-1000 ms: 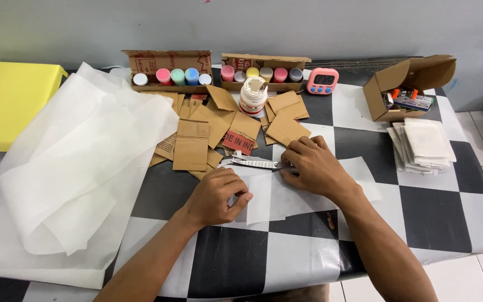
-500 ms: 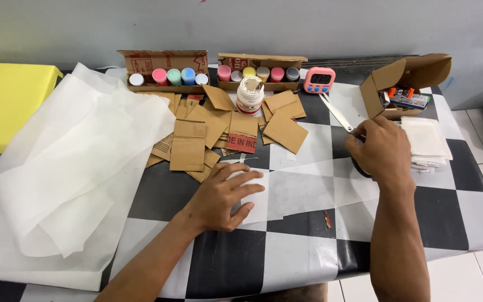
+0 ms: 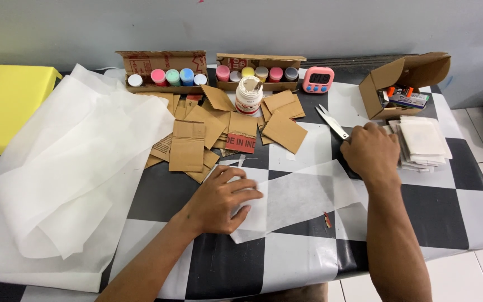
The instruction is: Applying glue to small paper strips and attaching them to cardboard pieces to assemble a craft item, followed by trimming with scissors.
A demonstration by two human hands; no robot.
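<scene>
My left hand (image 3: 219, 202) lies flat on a thin white paper sheet (image 3: 303, 196) spread on the black-and-white checkered table (image 3: 437, 215), fingers slightly curled over the sheet's left end. My right hand (image 3: 371, 152) rests on the table to the right, closed over the handles of a pair of scissors (image 3: 331, 120). The blades point away towards the back left and lie on the tabletop. Just right of this hand sits a stack of white paper squares (image 3: 425, 142).
Cardboard pieces (image 3: 188, 146) lie scattered behind the sheet around a white glue bottle (image 3: 248, 95). Two cardboard trays of paint pots (image 3: 169, 76) (image 3: 258, 72), a pink timer (image 3: 318, 79) and an open cardboard box (image 3: 403, 84) line the back. Large white paper (image 3: 68, 162) and a yellow board (image 3: 4, 106) lie left.
My right hand has carried the scissors away from the sheet to the right and lowered them onto the table near the stack. My left hand stays on the sheet.
</scene>
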